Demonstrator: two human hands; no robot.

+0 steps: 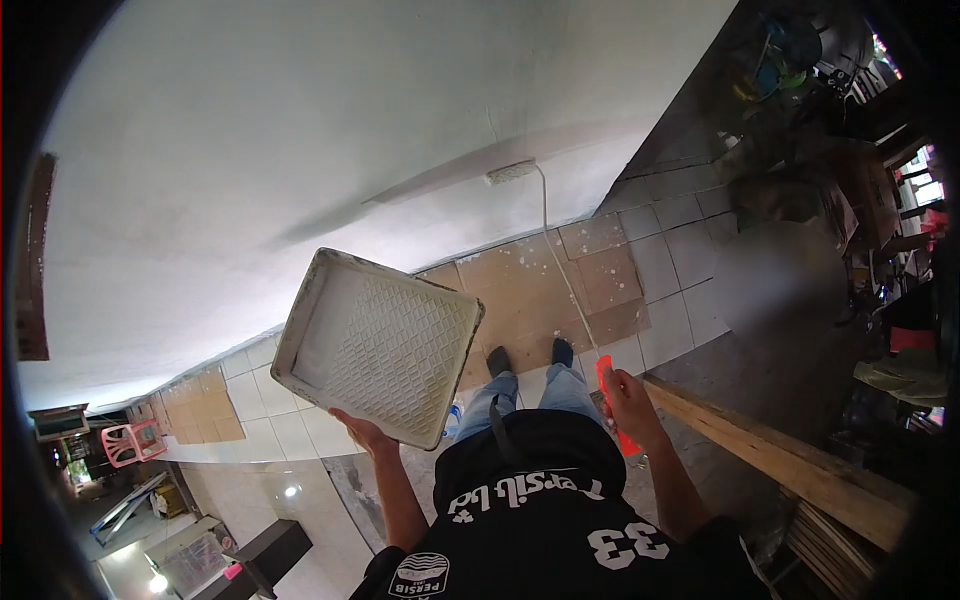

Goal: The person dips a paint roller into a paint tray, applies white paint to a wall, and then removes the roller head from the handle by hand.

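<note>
My left hand holds a paint tray by its lower edge, with the fingers partly hidden under it. The tray has a ridged diamond pattern and whitish paint in its deep end. My right hand is closed round the red handle of a paint roller. A long thin metal rod runs from the handle to the roller head, which is at the white wall, beside a greyish band on it. Whether the roller touches the wall I cannot tell.
Paint-spotted cardboard lies on the tiled floor along the wall, under my feet. A wooden beam is at the right. A pink chair stands far left, a dark bench-like object lower left, and clutter fills the upper right.
</note>
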